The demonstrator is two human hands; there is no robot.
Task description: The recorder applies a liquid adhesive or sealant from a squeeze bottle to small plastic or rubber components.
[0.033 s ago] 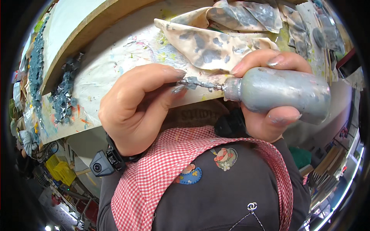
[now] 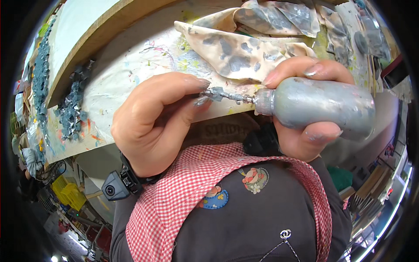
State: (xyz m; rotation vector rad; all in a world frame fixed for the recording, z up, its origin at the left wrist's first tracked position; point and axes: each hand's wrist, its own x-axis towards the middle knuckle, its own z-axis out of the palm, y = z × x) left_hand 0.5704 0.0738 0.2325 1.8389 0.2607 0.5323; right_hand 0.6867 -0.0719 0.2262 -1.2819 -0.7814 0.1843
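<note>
My right hand [image 2: 305,142] grips a grey, paint-smeared squeeze bottle [image 2: 321,107], held sideways at chest height with its nozzle pointing left. The thin nozzle [image 2: 227,95] is crusted with blue-grey paint. My left hand [image 2: 157,122] pinches the nozzle's tip between thumb and fingertips. Both hands hover just in front of the table's near edge, above my red checked collar and dark apron.
The table [image 2: 144,56] is covered with paint-spattered paper. A crumpled cloth [image 2: 235,48] stained grey lies beyond the hands. A pale wooden board [image 2: 83,26] lies at the left, with lumpy blue-grey paint pieces [image 2: 72,109] beside it. A small black camera [image 2: 115,187] sits on my left wrist.
</note>
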